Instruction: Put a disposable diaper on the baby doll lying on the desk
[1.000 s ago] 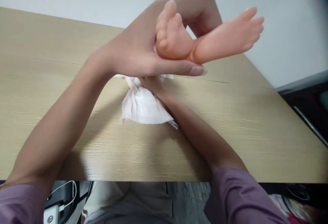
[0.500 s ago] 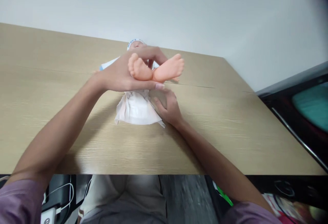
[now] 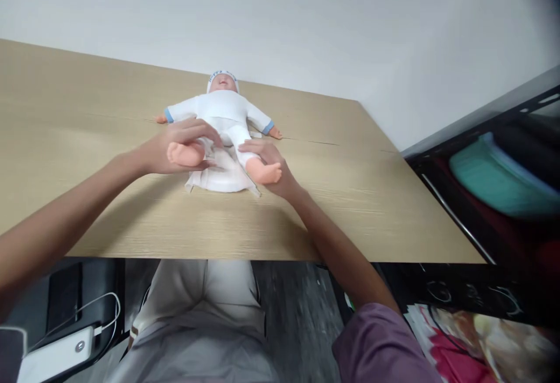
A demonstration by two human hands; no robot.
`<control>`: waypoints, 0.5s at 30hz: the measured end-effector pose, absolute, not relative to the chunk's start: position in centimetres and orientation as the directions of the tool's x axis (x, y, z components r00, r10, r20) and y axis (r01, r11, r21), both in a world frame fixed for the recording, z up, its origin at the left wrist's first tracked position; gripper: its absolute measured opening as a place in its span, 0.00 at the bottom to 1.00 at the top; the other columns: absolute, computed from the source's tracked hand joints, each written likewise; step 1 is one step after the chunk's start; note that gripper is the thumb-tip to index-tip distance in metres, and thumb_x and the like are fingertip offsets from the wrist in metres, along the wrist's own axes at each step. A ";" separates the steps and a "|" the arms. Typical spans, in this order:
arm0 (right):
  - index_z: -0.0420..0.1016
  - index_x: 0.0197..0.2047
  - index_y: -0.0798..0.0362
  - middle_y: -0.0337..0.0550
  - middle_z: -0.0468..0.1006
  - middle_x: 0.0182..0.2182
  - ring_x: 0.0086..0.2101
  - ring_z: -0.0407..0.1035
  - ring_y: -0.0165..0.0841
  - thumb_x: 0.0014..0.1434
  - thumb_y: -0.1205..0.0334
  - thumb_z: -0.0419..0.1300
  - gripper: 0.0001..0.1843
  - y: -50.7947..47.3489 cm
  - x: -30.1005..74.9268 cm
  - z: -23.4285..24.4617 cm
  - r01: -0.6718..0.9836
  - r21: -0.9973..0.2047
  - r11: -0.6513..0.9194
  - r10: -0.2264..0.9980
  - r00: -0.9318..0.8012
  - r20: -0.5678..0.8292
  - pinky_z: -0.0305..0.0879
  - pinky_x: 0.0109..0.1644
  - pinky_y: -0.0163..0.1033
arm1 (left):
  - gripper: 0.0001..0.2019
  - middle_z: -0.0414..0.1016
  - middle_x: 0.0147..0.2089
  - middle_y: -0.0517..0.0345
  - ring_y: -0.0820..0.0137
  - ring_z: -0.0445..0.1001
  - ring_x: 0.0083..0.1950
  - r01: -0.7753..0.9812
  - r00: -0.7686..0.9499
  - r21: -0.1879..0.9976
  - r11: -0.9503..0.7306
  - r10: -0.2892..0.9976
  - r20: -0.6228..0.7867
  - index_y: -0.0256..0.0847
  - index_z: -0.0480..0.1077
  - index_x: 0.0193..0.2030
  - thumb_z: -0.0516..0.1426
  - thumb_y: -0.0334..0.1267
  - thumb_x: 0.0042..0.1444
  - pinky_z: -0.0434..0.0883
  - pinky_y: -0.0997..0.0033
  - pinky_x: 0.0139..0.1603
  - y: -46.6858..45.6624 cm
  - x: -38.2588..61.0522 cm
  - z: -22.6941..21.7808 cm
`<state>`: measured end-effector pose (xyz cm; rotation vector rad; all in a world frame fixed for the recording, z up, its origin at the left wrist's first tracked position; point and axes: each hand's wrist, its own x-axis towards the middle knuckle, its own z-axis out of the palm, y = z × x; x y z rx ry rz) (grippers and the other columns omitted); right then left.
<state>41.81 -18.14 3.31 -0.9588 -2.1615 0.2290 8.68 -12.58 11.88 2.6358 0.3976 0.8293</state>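
Observation:
A baby doll [image 3: 222, 104] in a white suit with blue cuffs and a printed white cap lies on its back, feet towards me, its arms spread. Under its bottom and between its legs lies a white diaper [image 3: 221, 180], unfolded on the table. My left hand [image 3: 161, 146] is curled around the doll's leg on the left, the bare foot sticking out in front of my palm. On the other leg, my right hand [image 3: 282, 176] has its fingers wrapped over the shin from the outer side, just above the foot.
The wooden table [image 3: 350, 208] meets a pale wall behind the doll. At the right stands a dark rack with a teal basin [image 3: 499, 173]. Below the front edge are a white power bank [image 3: 59, 354] with a cable and a bag of goods at the lower right.
The doll's feet, held together and raised by my left hand, are now lowered and apart. My right hand has moved from beside the diaper onto the right-hand leg.

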 end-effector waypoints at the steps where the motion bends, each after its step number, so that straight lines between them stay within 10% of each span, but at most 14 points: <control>1: 0.80 0.67 0.43 0.47 0.82 0.69 0.72 0.74 0.49 0.78 0.56 0.58 0.20 -18.4 42.6 3.2 0.556 -0.397 0.730 0.673 -0.480 0.563 0.72 0.78 0.61 | 0.18 0.86 0.62 0.46 0.53 0.83 0.64 0.183 0.818 0.378 -0.908 0.353 0.453 0.46 0.81 0.60 0.69 0.51 0.69 0.76 0.48 0.70 -12.4 7.6 11.5; 8: 0.84 0.62 0.43 0.45 0.84 0.68 0.73 0.74 0.47 0.79 0.66 0.52 0.21 -18.3 44.5 1.1 0.561 -0.206 0.802 0.576 -0.634 0.516 0.73 0.75 0.61 | 0.25 0.80 0.74 0.41 0.50 0.74 0.80 0.165 0.928 0.325 -0.931 0.258 0.268 0.47 0.81 0.65 0.62 0.25 0.64 0.77 0.47 0.75 -11.3 3.8 6.7; 15: 0.86 0.63 0.42 0.44 0.85 0.69 0.74 0.74 0.45 0.74 0.76 0.54 0.27 -18.2 44.4 1.4 0.569 -0.266 0.778 0.621 -0.634 0.461 0.73 0.76 0.61 | 0.27 0.78 0.76 0.39 0.50 0.72 0.82 0.157 0.936 0.280 -0.947 0.233 0.264 0.47 0.79 0.70 0.61 0.24 0.67 0.75 0.43 0.78 -11.7 3.8 6.1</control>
